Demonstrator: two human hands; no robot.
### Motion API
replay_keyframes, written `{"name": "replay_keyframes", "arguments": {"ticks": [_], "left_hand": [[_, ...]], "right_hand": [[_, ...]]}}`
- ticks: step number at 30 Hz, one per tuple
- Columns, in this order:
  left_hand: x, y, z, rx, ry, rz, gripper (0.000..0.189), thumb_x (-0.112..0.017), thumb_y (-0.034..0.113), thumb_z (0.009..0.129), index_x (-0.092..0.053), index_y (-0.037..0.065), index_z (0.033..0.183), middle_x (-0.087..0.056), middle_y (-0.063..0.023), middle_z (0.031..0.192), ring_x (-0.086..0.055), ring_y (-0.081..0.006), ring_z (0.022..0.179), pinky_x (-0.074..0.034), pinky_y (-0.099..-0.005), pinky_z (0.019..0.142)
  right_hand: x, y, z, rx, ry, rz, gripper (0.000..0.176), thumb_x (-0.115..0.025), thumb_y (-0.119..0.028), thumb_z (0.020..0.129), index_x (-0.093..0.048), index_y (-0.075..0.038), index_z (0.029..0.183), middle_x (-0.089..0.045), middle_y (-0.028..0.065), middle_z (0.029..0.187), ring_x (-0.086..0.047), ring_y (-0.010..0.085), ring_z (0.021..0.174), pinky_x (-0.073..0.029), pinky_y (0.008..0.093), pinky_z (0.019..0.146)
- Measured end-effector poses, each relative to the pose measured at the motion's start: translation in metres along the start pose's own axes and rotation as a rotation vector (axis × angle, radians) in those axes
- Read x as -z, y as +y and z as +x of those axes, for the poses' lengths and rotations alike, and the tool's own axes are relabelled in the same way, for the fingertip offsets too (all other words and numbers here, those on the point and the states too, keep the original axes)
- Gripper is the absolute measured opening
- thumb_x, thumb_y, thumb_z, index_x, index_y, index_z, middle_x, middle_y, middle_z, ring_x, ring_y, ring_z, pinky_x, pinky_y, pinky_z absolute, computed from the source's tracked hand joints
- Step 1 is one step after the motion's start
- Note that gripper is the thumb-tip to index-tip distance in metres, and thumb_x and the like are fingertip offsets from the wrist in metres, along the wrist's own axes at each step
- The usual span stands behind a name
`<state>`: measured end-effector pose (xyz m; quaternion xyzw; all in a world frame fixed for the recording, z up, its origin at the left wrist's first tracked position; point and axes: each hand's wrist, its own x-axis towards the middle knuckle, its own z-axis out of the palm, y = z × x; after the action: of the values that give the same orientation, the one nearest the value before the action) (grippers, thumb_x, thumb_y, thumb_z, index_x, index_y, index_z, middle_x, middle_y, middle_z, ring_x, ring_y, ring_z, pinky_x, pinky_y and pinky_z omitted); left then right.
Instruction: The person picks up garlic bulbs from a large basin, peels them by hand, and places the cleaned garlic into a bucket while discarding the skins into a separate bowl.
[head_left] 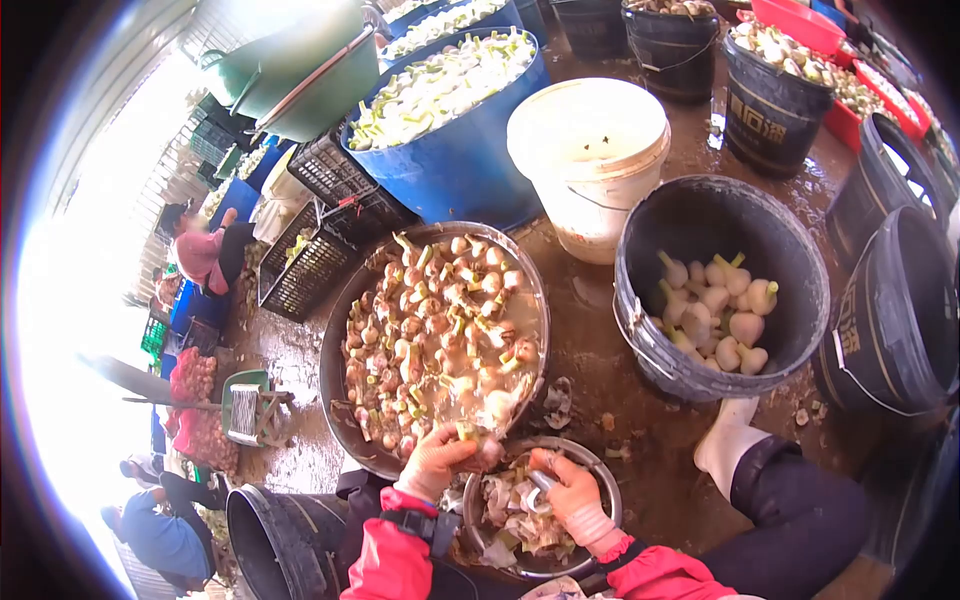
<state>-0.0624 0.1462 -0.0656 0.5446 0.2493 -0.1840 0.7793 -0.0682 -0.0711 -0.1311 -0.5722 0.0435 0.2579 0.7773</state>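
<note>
The sleeves (388,562) are coloured pinkish red, the watch (441,532) black. In the basin (542,335), the garlic (412,325) is mottled tan and reddish brown; in the black bucket (700,222), the bulbs (746,326) are tinted white and pale green. The tub (445,185) is coloured blue, the pail (585,205) white; the bin (768,122) is lettered in gold.

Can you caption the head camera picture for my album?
Left hand holds a garlic bulb, right hand at a bowl of peelings, beside a full basin.
</note>
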Motion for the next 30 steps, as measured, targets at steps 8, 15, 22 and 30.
{"name": "replay_keyframes", "arguments": {"ticks": [8,15,22,30], "left_hand": [[-0.07,-0.072,-0.053,-0.177,0.011,0.179,0.068,-0.075,0.018,0.074,-0.043,0.0,0.131,-0.057,-0.0111,0.117,-0.058,-0.0213,0.101,-0.046,-0.0314,0.088],[-0.094,-0.101,-0.06,-0.461,0.562,1.397,0.082,-0.078,0.02,0.056,-0.045,0.002,0.129,-0.052,-0.0209,0.109,-0.051,-0.0377,0.102,-0.044,-0.0415,0.089],[-0.078,-0.104,-0.071,-0.482,0.389,0.607,0.089,-0.08,0.007,0.06,-0.032,0.001,0.134,-0.054,-0.0135,0.112,-0.058,-0.0272,0.097,-0.048,-0.0355,0.087],[-0.061,-0.115,-0.072,-0.257,0.138,-0.683,0.06,-0.064,0.027,0.082,-0.038,0.015,0.135,-0.056,-0.0098,0.116,-0.061,-0.0271,0.087,-0.051,-0.0341,0.059]], "right_hand": [[0.005,0.01,-0.016,0.156,-0.131,-0.223,0.042,-0.056,0.001,0.083,-0.053,-0.002,0.125,-0.062,0.0146,0.117,-0.06,0.0206,0.108,-0.045,0.027,0.092],[-0.003,0.018,-0.03,0.18,0.011,-0.468,0.04,-0.055,0.0,0.085,-0.053,-0.003,0.125,-0.062,0.0177,0.114,-0.061,0.0257,0.105,-0.046,0.0313,0.091],[0.006,0.013,-0.024,0.012,-0.027,-0.172,0.041,-0.056,0.001,0.083,-0.053,-0.002,0.125,-0.063,0.0123,0.111,-0.061,0.0219,0.1,-0.047,0.0295,0.087],[0.01,-0.016,-0.028,-0.219,-0.388,0.49,0.037,-0.052,0.001,0.088,-0.053,0.0,0.125,-0.059,0.0063,0.117,-0.055,0.0129,0.106,-0.045,0.0278,0.091]]}}
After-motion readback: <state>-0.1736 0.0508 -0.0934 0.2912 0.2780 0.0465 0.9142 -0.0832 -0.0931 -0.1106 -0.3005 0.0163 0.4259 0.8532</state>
